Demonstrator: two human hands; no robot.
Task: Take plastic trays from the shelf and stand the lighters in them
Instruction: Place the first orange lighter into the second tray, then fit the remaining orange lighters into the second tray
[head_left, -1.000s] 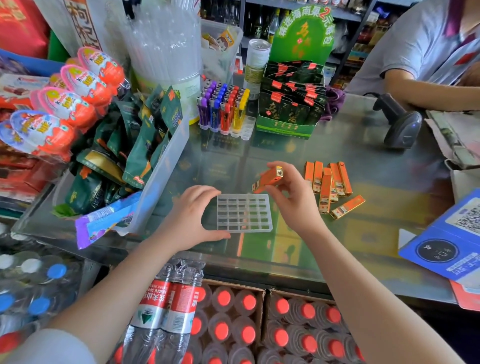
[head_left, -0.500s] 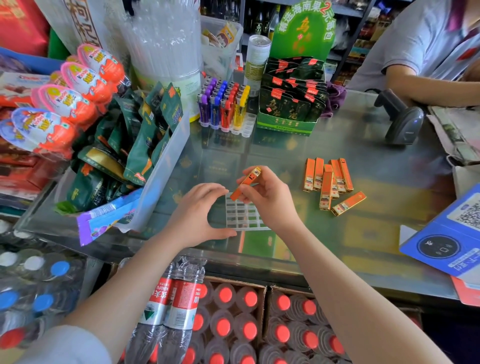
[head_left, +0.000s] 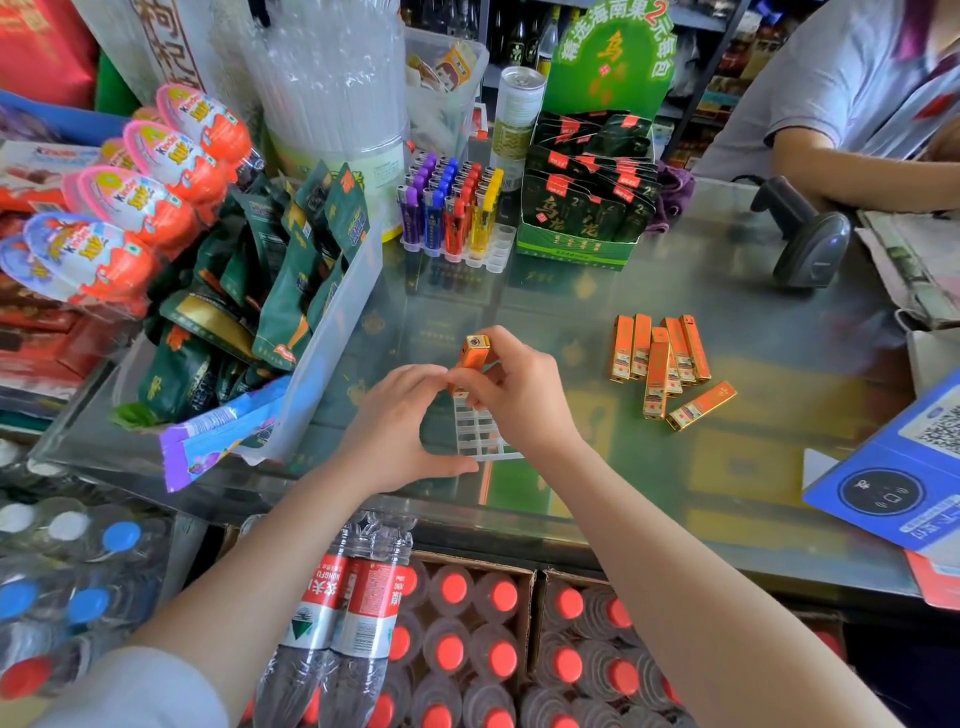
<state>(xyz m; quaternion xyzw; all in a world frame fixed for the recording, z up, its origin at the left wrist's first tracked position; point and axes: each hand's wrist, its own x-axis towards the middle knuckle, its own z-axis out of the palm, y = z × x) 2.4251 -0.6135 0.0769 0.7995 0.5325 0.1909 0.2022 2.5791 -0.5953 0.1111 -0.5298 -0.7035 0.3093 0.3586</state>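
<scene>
A clear plastic grid tray (head_left: 480, 436) lies flat on the glass counter (head_left: 727, 467), mostly covered by my hands. My right hand (head_left: 519, 400) holds an orange and gold lighter (head_left: 470, 358) nearly upright, its lower end at the tray's far left corner. My left hand (head_left: 400, 426) curls round the tray's left and near edge, thumb against the front rim, fingertips touching the lighter's base. A pile of several orange lighters (head_left: 662, 364) lies flat to the right.
A filled tray of coloured lighters (head_left: 452, 218) stands at the back, beside a green box of dark packets (head_left: 582, 208). A snack bin (head_left: 332, 332) sits left. A barcode scanner (head_left: 810, 244), another person's arm (head_left: 857, 176) and a blue payment sign (head_left: 898, 478) are right.
My right hand has carried the lighter from the right side over to the tray's far left corner and turned it from slanted to almost upright. My left hand has stayed on the tray.
</scene>
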